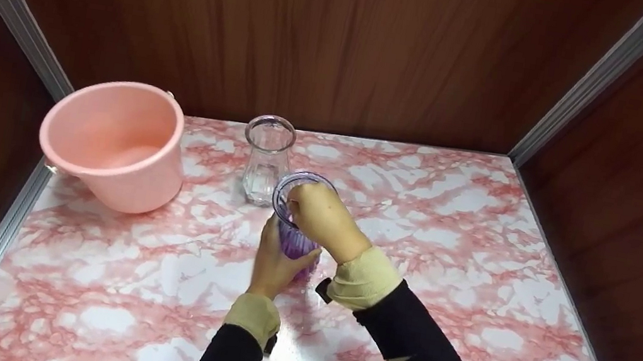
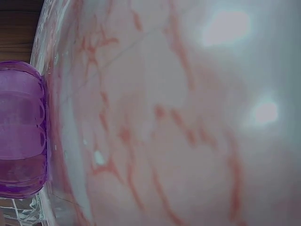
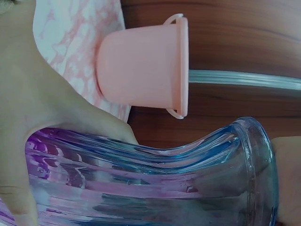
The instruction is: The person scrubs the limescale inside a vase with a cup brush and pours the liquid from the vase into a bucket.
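Observation:
A ribbed glass vase (image 1: 300,247), purple at the base and clearer bluish towards its flared rim, stands on the marbled table. My left hand (image 1: 275,268) wraps round its lower body, with fingers on one side and thumb on the other. In the right wrist view, that left hand (image 3: 21,103) grips the purple end. My right hand (image 1: 325,216) is bent over the rim, its fingers reaching down into the mouth. Glass and knuckles hide most of those fingers, so whether they hold anything does not show. The left wrist view catches only the purple base (image 2: 21,127).
Just behind the purple vase stands a clear glass vase (image 1: 263,178). A pink bucket (image 1: 126,186) sits at the back left, near the wall corner. Dark wood-look panels (image 1: 348,44) with metal corner strips enclose the pink-and-white marbled tabletop (image 1: 448,225) at the back and sides.

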A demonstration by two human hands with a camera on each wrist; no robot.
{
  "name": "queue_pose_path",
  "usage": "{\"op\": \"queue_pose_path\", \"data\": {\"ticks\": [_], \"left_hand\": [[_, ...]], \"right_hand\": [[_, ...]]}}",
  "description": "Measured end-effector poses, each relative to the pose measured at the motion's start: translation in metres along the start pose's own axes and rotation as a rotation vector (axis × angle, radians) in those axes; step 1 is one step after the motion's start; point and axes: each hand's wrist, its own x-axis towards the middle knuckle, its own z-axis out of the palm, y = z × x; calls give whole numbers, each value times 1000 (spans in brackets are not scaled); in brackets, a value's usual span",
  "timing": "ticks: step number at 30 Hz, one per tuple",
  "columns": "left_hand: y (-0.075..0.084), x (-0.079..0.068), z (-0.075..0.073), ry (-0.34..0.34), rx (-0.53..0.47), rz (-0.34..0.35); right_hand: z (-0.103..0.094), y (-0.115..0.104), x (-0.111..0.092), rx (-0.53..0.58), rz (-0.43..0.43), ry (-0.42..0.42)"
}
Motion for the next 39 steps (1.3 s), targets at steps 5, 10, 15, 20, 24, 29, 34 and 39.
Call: {"op": "queue_pose_path", "data": {"ticks": [5, 10, 15, 20, 24, 29, 34, 39], "left_hand": [[-1, 0, 0, 0, -7, 13], [-1, 0, 0, 2, -7, 13], [-1, 0, 0, 4, -12, 14], [-2, 0, 0, 2, -29, 1], [-2, 0, 0, -4, -26, -7], [-1, 0, 1, 0, -17, 4], [-3, -1, 1, 10, -13, 29], [-4, 0, 0, 12, -8, 48]], "right_hand": [[0, 2, 1, -4, -10, -7], [0, 2, 2, 0, -6, -26], [-1, 2, 3, 6, -3, -35], [-1, 2, 3, 8, 5, -42], [-1, 3, 3, 13, 8, -37], [-1, 3, 1, 24, 19, -26], [0, 3, 0, 44, 12, -4], [2, 4, -1, 73, 5, 36]]}}
